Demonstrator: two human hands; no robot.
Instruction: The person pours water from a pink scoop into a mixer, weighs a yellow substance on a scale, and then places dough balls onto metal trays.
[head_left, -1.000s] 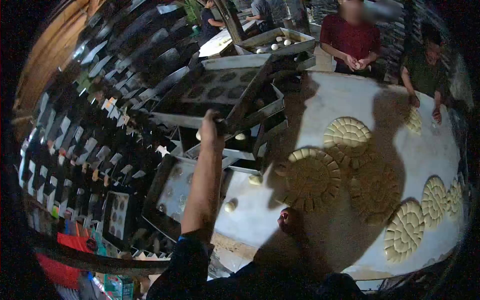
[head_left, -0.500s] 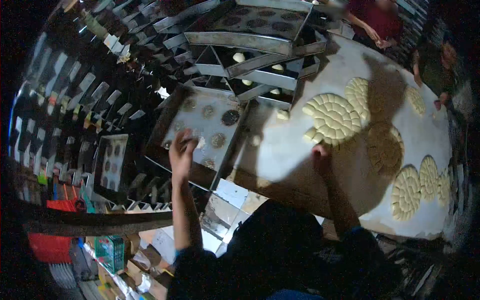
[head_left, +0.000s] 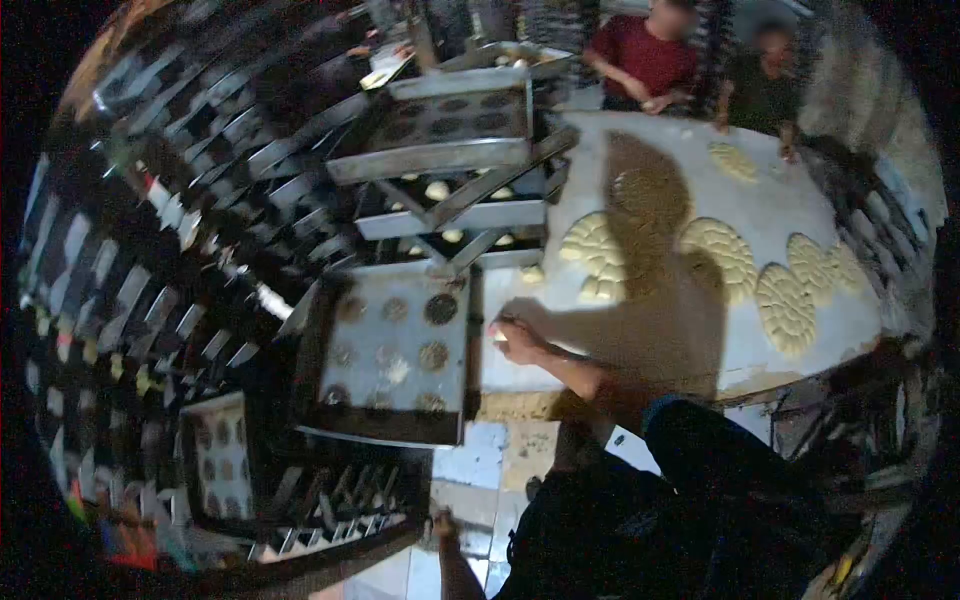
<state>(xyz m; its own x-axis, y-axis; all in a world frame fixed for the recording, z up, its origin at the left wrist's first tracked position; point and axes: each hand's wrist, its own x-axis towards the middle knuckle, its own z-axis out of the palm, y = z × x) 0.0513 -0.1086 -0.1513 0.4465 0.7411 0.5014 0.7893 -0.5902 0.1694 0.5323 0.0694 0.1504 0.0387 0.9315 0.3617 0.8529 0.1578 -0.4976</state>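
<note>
My right hand (head_left: 520,342) is closed round a small pale dough piece at the table's left edge, just right of a baking tray (head_left: 464,400) with dark round marks and a floury patch. My left hand (head_left: 443,522) hangs low below the tray, small and dim, its fingers unclear. Scored flat dough pieces (head_left: 720,255) lie over the pale table (head_left: 640,345), some of them in shadow. A small dough ball (head_left: 532,273) sits near the tray's upper right corner.
Stacked trays (head_left: 430,160) holding dough balls stand behind the tray. A person in a red top (head_left: 650,55) and a person in dark clothes (head_left: 765,90) are at the table's far side. Metal racks or trays fill the left. Another marked tray (head_left: 222,460) is lower left.
The view has shifted. My right hand has moved left from beside the scored dough to the tray's side. My left hand has dropped from over the tray to below it.
</note>
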